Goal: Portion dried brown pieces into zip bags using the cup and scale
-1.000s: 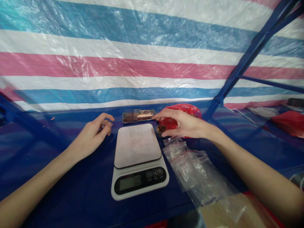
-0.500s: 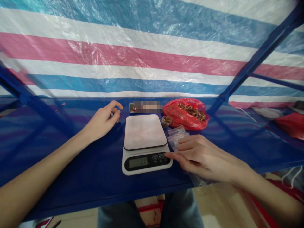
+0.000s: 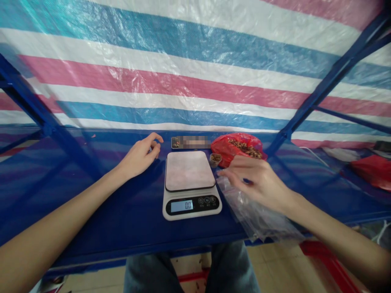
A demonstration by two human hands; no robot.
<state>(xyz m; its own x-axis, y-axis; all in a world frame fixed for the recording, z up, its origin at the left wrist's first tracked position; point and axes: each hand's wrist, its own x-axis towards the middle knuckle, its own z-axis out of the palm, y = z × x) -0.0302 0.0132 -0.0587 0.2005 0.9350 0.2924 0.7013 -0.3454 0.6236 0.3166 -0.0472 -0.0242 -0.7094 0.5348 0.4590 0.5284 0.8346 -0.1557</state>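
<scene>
A white kitchen scale lies in front of me, its pale platform bare and its lit display reading 0.0. My left hand rests left of the scale with loosely bent fingers apart and nothing in them. Over the clear plastic bags to the scale's right, my right hand is somewhat blurred; a gap shows between thumb and bent fingers, and I see no object in it. Beyond its fingertips stand a small clear cup of brown pieces and a red plastic bag filled with similar brown pieces.
A flat, partly blurred-out object lies behind the scale on the blue table. Blue metal bars rise on both sides before a striped tarp. Another red bag is at far right.
My right hand has lifted off the scale's buttons and moved up and right over the clear bags. The scale display has lit up. My left hand stays beside the scale.
</scene>
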